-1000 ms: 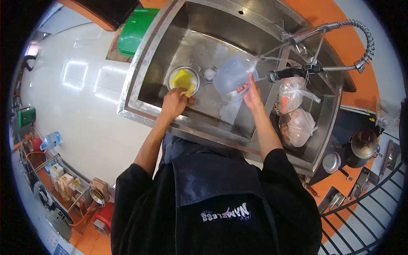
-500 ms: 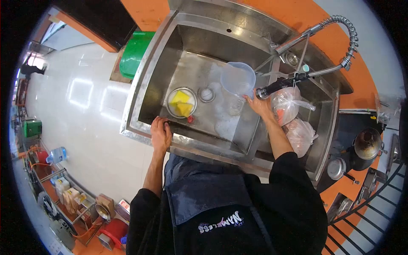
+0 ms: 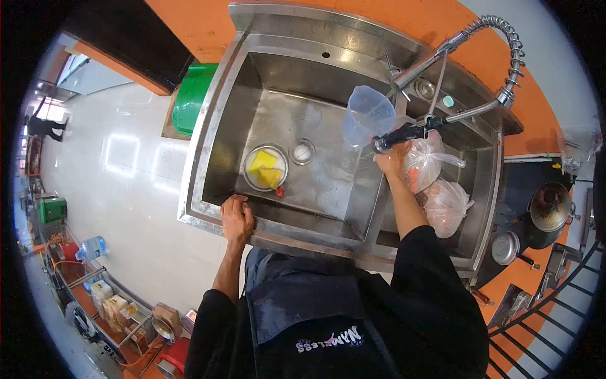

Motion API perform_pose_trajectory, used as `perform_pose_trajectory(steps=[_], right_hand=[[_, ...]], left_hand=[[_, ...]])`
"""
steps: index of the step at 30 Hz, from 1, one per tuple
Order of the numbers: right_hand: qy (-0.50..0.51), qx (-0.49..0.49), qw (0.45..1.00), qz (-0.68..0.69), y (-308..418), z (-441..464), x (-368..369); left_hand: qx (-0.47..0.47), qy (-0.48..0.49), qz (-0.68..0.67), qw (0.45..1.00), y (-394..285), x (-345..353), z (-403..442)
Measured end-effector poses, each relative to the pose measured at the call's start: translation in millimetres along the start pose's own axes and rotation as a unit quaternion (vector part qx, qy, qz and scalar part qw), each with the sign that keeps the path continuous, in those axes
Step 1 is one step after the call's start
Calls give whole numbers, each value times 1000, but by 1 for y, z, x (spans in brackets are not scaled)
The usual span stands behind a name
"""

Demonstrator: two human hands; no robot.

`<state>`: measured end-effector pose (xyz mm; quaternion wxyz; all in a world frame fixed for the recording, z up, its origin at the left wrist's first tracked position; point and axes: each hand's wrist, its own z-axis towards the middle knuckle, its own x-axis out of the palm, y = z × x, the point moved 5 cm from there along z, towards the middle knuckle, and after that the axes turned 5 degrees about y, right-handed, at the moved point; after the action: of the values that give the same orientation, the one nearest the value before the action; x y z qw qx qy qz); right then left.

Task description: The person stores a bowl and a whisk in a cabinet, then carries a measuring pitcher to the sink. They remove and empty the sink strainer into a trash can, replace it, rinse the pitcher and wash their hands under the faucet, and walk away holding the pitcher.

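A translucent plastic jug [image 3: 369, 115] is tilted over the divider side of the left basin. My right hand [image 3: 392, 159] is closed at its handle end, with fingers partly hidden behind the black spray head [image 3: 394, 137]. My left hand [image 3: 237, 218] is curled over the front rim of the steel sink [image 3: 297, 228]. Just beyond it in the basin sits a round metal bowl [image 3: 248, 172] holding yellow sponges [image 3: 266, 169]. A small red object [image 3: 280, 191] lies beside the bowl, and the round drain [image 3: 303, 151] is to its right.
Tied plastic bags [image 3: 447, 205] fill part of the right basin. A spring-hose faucet [image 3: 505, 60] arches over the sink's right side. To the right are a wok [image 3: 550, 205] and a lidded pan [image 3: 505, 247]. A green bin [image 3: 192, 101] stands left of the sink.
The jug has shifted up and right and is tilted differently. My right hand has moved right with it, beneath the spray head. Foamy water on the basin floor has thinned. My left hand stays on the rim.
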<state>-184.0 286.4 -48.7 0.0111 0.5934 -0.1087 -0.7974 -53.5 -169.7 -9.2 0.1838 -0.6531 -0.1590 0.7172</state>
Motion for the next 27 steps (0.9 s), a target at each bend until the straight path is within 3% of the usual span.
perform_pose_trajectory(steps=[3,6,7,10,11,17,25,27], right_hand=[[-71,-36,992,95,6,2,-16],[44,-7,983,181,3,7,-4],[38,-11,991,130,4,3,-9],[-27,4,987,158,7,5,-14],[-30,32,972,230,4,4,-12],[-42,2,991,131,2,4,-9],[-57,7,978,198,-6,4,1],[-40,38,955,293,2,5,-8]], left_hand=[[-2,2,-2,1000,3,1,-1],[1,9,4,1000,4,0,1],[6,4,7,1000,3,0,1],[-2,1,12,1000,0,-3,2],[-8,2,13,1000,-1,-3,2],[-14,3,14,1000,0,-3,3],[-2,-2,16,1000,4,2,1],[5,-5,10,1000,1,-1,3]])
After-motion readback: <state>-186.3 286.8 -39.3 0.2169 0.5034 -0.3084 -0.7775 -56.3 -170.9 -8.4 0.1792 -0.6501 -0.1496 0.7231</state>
